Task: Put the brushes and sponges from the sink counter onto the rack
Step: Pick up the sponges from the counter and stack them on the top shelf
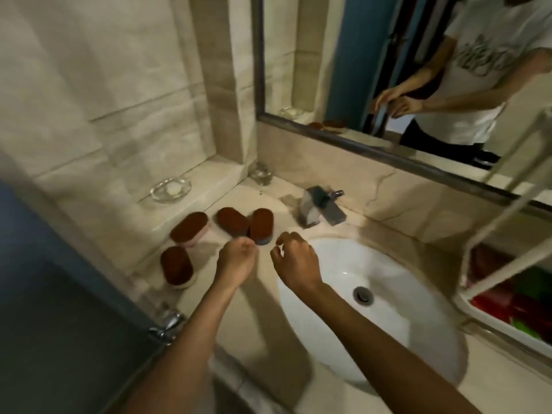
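Several oval brown-topped brushes lie on the marble counter left of the sink: one near the counter's left edge (176, 265), one on the raised ledge (189, 227), and two side by side further back (232, 221) (261, 225). My left hand (236, 259) hovers just in front of the rightmost brush with loosely curled fingers, holding nothing. Beside it, my right hand (295, 259) hangs over the sink's left rim, fingers also loosely curled and empty. The white rack (478, 234) stands at the right edge with red and green items on its shelf.
A white basin (343, 264) with a metal drain sits mid-counter, a chrome faucet (321, 209) behind it. A glass dish (171, 189) rests on the ledge, a small glass (261, 174) in the corner. A framed mirror (388, 70) hangs above. A door handle (168, 324) juts at left.
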A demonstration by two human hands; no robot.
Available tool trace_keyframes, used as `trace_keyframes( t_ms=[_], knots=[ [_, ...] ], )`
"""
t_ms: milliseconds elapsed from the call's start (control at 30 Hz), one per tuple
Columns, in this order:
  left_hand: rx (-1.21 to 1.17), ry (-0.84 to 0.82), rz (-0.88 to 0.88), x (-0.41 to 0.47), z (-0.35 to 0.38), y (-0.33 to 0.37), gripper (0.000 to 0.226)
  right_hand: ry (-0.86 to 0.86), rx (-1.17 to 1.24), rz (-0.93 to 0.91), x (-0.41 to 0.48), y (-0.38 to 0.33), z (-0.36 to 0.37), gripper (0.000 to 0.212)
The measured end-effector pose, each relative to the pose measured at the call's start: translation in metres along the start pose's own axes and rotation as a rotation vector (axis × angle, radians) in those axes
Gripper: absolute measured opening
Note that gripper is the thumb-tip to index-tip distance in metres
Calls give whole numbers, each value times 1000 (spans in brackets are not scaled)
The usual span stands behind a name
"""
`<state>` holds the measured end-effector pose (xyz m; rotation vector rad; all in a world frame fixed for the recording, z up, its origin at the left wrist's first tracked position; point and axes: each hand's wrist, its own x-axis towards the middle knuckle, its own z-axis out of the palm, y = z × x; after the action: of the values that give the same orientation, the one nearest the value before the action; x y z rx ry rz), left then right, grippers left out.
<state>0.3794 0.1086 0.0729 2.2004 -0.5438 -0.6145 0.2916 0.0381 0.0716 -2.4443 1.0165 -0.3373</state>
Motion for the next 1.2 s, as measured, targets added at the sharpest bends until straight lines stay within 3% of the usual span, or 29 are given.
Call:
trace_keyframes(
  t_ms=[233,367,467,667,833,1033,1200],
  knots=[
    [163,40,-198,50,-55,-112,42,-309,-38,9,24,-46,111,30],
    [330,26,-244,85,-69,-141,83,-371,-49,27,52,-62,147,33],
    [431,-11,-232,107,-67,-147,94,-349,-85,61,76,-58,157,36],
    [441,-41,-260,132,-58,-149,98,-247,-169,142,134,-40,158,47],
    [379,-34,-223,137,-62,-140,92,-270,-266,57,167,-44,170,68],
    [363,-8,-186,144,-71,-117,91,-335,-329,112,186,-40,177,66],
    [353,-59,-213,136,-76,-109,87,-275,-254,134,179,-41,171,67]
  ],
)
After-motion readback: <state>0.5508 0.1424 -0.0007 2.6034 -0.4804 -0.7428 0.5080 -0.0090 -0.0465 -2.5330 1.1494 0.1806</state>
